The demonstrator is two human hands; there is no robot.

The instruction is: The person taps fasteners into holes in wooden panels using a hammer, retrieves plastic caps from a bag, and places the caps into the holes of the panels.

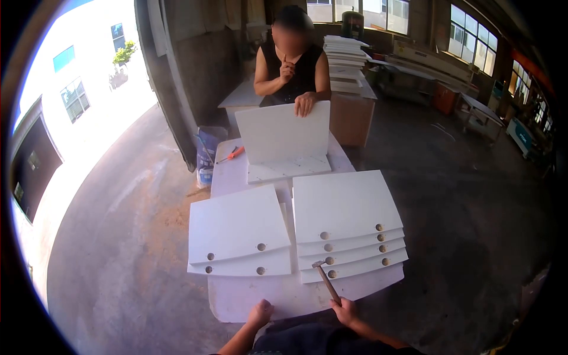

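My right hand (344, 311) is wrapped round the handle of a hammer (328, 284), whose head rests at or just above the front edge of the right stack of white panels (346, 204). Near the table's front edge is my left hand (261, 312), its fingers curled in; whether anything is inside cannot be made out. Beyond it lies the left stack of white panels (236, 225). Both stacks have round holes along their near edges.
Across the white table (254, 302), a co-worker (293, 71) holds a white board (284, 133) upright on a flat one. An orange-handled tool (235, 153) lies at the left edge. A bag (207, 154) stands beside the table. More panels (344, 59) are piled behind.
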